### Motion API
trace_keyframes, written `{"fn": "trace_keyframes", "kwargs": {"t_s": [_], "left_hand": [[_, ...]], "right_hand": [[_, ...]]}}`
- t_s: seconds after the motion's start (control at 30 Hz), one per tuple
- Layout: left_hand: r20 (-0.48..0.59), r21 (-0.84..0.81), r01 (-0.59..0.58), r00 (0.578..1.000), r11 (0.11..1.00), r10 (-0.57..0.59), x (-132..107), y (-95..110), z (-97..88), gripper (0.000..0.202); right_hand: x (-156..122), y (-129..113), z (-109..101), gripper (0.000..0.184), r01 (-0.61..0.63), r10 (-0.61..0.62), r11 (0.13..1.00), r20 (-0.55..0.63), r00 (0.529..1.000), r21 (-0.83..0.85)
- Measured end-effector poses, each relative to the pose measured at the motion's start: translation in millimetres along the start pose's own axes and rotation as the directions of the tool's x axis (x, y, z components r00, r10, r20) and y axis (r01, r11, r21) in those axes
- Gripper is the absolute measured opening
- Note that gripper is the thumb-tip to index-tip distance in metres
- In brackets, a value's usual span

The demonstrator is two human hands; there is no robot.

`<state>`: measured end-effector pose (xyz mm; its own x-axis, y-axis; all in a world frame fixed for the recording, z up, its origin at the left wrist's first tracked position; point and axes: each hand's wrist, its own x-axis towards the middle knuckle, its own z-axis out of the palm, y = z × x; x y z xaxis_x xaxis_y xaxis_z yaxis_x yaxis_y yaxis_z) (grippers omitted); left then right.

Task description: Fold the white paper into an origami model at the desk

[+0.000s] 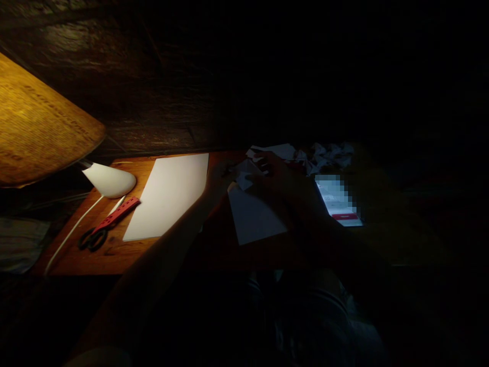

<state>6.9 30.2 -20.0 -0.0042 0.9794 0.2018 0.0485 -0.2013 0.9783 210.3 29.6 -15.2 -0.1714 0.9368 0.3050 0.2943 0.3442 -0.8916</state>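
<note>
Beside the folded paper [254,219] lie sheet [168,196], scissors [93,238], phone [338,201].

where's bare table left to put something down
Bare wood shows along the near left edge of the table, in front of the scissors and the white sheet, plus a thin strip between lamp head and sheet. Crowded on the right: left hand, right hand, folded paper, scraps, phone.

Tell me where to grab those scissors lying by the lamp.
I'd take the scissors by the black handle loops, coming from the near left. The loops lie at that end, flat on the table; the blades point away toward the lamp under a red cover.
</note>
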Motion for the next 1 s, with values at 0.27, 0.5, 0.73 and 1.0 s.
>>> {"fn": "trace_keyframes", "kwargs": {"t_s": [0.27,0.5,0.73,1.0], "left_hand": [[-0.04,0.081,-0.016,0.999,0.997,0.019,2,-14,0.9,0.031],[-0.025,0.417,-0.123,0.989,0.9,0.146,11,-43,-8.5,0.031],[-0.04,0.593,-0.146,0.977,0.792,0.21,5,-38,-7.9,0.047],[0.013,0.656,-0.14,0.985,0.741,0.174,4,-37,-7.4,0.038]], "right_hand": [[0,-11,-10,0.014,-0.106,0.119,0.949,0.027,0.993,-0.297],[-4,-30,-11,0.014,-0.201,0.23,0.877,0.015,0.973,-0.437],[-8,-40,-15,0.02,-0.198,0.285,0.82,0.085,0.955,-0.536],[-1,-18,-13,0.007,-0.108,0.195,0.833,0.104,0.975,-0.543]]}}
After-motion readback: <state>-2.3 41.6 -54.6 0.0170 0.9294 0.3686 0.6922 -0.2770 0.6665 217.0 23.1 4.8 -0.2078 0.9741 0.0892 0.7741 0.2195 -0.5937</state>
